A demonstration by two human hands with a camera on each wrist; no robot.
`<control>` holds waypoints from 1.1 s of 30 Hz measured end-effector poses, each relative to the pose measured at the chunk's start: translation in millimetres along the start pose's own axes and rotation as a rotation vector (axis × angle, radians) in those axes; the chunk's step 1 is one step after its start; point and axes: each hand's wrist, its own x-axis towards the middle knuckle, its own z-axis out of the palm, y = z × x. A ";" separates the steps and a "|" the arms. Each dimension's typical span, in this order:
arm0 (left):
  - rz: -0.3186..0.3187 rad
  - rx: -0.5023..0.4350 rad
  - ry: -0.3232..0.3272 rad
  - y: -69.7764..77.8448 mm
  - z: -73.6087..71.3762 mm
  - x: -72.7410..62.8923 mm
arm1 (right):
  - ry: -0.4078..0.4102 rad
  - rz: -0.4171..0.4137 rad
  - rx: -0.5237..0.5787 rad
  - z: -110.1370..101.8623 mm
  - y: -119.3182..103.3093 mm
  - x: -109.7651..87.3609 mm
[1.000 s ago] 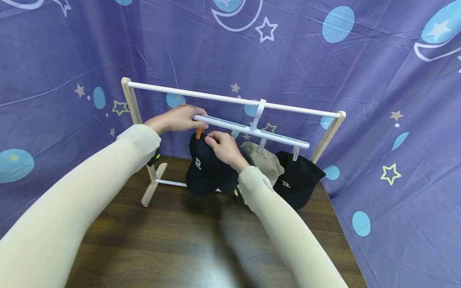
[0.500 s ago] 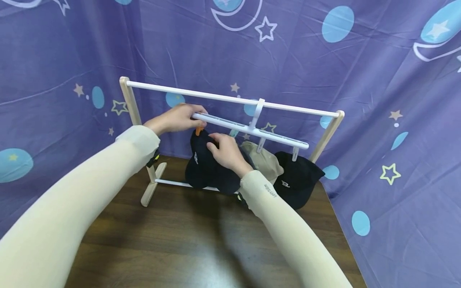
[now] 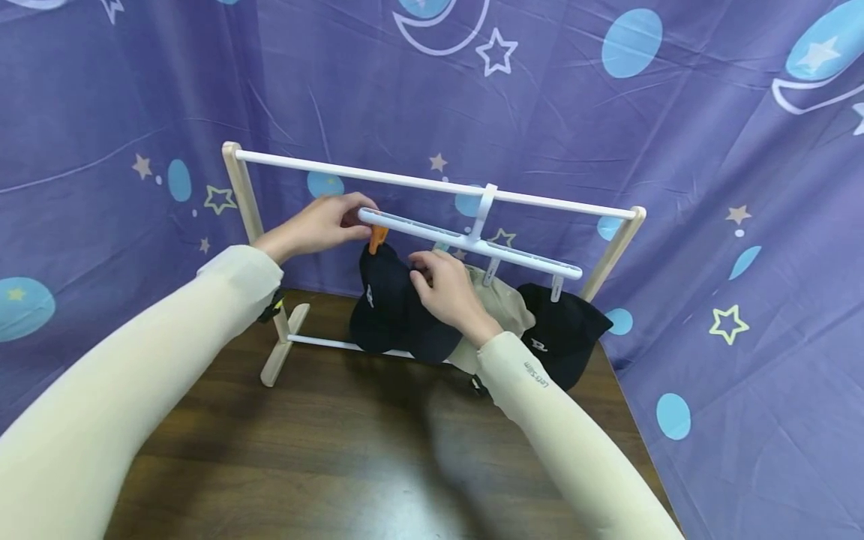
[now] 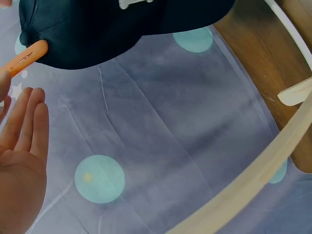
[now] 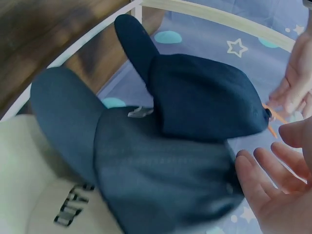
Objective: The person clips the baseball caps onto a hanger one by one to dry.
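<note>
A navy baseball cap (image 3: 379, 289) hangs from an orange clip (image 3: 379, 238) at the left end of a white hanger (image 3: 432, 231). My left hand (image 3: 325, 225) is beside that end, its fingers extended. In the left wrist view a fingertip is right at the end of the orange clip (image 4: 27, 57). My right hand (image 3: 451, 291) is just right of the navy cap, fingers loosely bent and holding nothing. The right wrist view shows its fingers beside a second dark cap (image 5: 161, 165), which overlaps the navy cap (image 5: 204, 92).
A beige hat (image 3: 502, 300) and a black cap (image 3: 567, 330) hang from grey clips farther right on the hanger. The hanger hooks over the white rail (image 3: 304, 165) of a wooden-ended rack (image 3: 243, 187). Behind is a purple curtain (image 3: 574, 135); below, a wooden floor (image 3: 324, 450).
My left hand has drawn left, off the hanger's end and the orange clip. My right hand has moved right, away from the navy cap's top. The cap has turned, its logo now facing farther left.
</note>
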 end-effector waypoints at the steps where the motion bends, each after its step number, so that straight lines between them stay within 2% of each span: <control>1: -0.006 -0.010 0.007 -1.3 0.2 -3.4 | 0.013 -0.011 -0.004 -2.8 1.2 -2.8; 8: -0.065 -0.023 0.043 -7.6 8.6 -31.6 | 0.040 -0.024 0.026 -27.2 13.2 -29.0; 13: -0.056 0.006 0.086 -7.2 17.2 -52.9 | 0.052 -0.018 0.050 -42.3 21.4 -53.1; 18: -0.022 0.091 0.150 -1.8 21.6 -74.8 | 0.097 0.005 0.064 -54.9 31.6 -78.1; 33: -0.113 0.265 0.253 -0.1 33.9 -140.2 | 0.189 0.084 -0.006 -82.8 66.5 -139.7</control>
